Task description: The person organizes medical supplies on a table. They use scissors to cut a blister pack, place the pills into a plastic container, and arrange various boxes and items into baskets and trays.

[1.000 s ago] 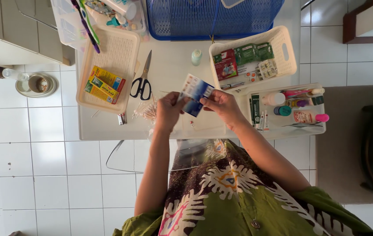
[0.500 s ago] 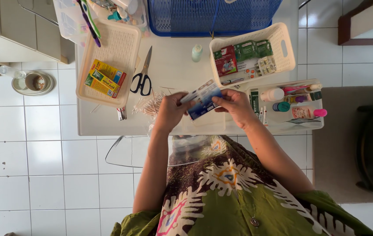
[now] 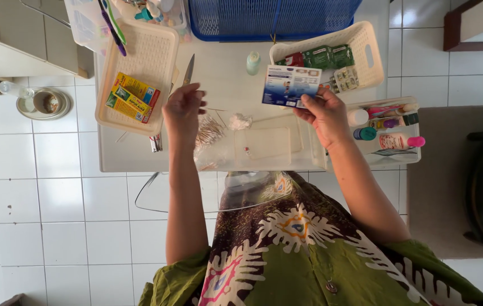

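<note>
Left hand (image 3: 182, 110) released, right hand (image 3: 325, 113) holding blue-white packet (image 3: 290, 86)

A blue basket (image 3: 241, 20), cream tray (image 3: 156, 51) and small green bottle (image 3: 253, 62) sit nearby.

Scissors (image 3: 187, 72) between the left tray (image 3: 156, 51) and the right basket (image 3: 366, 42), behind the cotton swabs (image 3: 208, 133).

The flat box (image 3: 290, 86) looks like glossy printed cardboard. The cream basket (image 3: 366, 39) and tray (image 3: 150, 51) are matt perforated plastic. The scissors (image 3: 188, 71) show a bright metal blade. The table (image 3: 224, 68) is smooth and white.
</note>
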